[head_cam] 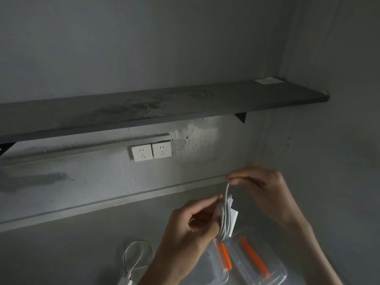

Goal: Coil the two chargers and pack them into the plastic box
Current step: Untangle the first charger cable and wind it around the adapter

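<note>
My left hand [186,231] grips a white charger [226,218] with its cable wound in loops around the block. My right hand [265,188] pinches the free end of that cable just above the bundle. Directly below the bundle lies the clear plastic box [276,273] with orange clips [254,255]; its lid or second half with an orange clip [225,257] lies beside it. The second white charger [133,262] rests on the grey desk at the lower left, its cable in a loose loop.
Two white wall sockets [151,151] sit on the grey wall under a dark shelf [164,105]. A ledge [123,199] runs along the back of the desk. The wall corner closes in on the right.
</note>
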A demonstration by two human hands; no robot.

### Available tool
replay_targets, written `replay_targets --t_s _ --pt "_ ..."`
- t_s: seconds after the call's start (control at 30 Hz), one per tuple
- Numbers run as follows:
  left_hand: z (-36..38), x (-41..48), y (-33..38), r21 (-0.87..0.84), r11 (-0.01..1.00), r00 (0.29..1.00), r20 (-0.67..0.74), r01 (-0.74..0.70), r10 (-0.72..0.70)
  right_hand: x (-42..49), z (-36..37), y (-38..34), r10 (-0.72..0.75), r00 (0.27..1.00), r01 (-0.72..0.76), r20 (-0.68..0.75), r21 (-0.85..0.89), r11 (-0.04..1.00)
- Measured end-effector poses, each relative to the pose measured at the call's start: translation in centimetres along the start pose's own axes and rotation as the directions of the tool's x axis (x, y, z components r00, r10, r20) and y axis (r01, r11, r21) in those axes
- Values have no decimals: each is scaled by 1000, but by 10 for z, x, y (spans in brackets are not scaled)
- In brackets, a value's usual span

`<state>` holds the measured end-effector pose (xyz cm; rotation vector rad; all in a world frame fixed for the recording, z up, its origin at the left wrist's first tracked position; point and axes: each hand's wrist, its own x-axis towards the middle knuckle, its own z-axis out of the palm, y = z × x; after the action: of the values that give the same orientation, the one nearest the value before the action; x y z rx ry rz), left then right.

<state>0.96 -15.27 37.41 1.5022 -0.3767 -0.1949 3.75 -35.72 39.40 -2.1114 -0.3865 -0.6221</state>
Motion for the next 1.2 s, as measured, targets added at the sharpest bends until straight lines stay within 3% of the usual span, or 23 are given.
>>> replay_targets --t_s 0.07,0.13,0.2,0.27,0.37,0.5,0.6,0.7,0.8,0.9,1.07,1.2 --pt "-4 -3 9 -5 1000 999 28 -29 29 -7 11 8 112 992 -121 50 227 966" --pt "-7 -4 16 -55 997 999 18 -46 47 -25 31 10 244 962 -272 121 444 854" --pt "-10 1 14 -149 989 999 -37 -27 21 -44 56 5 314 939 -341 140 502 795" --pt "-12 9 6 -250 968 991 -136 -22 -13 -55 75 -5 324 940 -334 108 489 806" --pt "-11 12 -8 -234 971 963 -268 -47 -18 -58 87 -18 308 943 -331 129 486 809" --pt "-13 6 -19 -127 989 954 -298 -75 34 -58 84 -27 339 898 -437 281 662 608" --pt "-17 3 -23 -197 978 964 -266 -62 7 -60 82 -28 339 927 -372 161 522 767" --pt "-27 -3 -17 -290 957 984 -173 -5 -48 -68 82 -26 346 935 -342 74 445 828" --pt "-34 -9 -4 -83 996 992 -120 25 -35 -78 83 -25 337 941 -317 -18 298 900" --pt "-34 -13 5 129 991 996 -88 43 -32 -81 81 -28 183 979 -173 -92 102 980" --pt "-28 -22 12 443 889 985 -69 -113 159 -84 74 -35 101 981 -92 -165 58 994" --pt "-19 -20 12 529 827 948 -122 -189 295 -83 79 -34 62 970 -60 -234 15 998"
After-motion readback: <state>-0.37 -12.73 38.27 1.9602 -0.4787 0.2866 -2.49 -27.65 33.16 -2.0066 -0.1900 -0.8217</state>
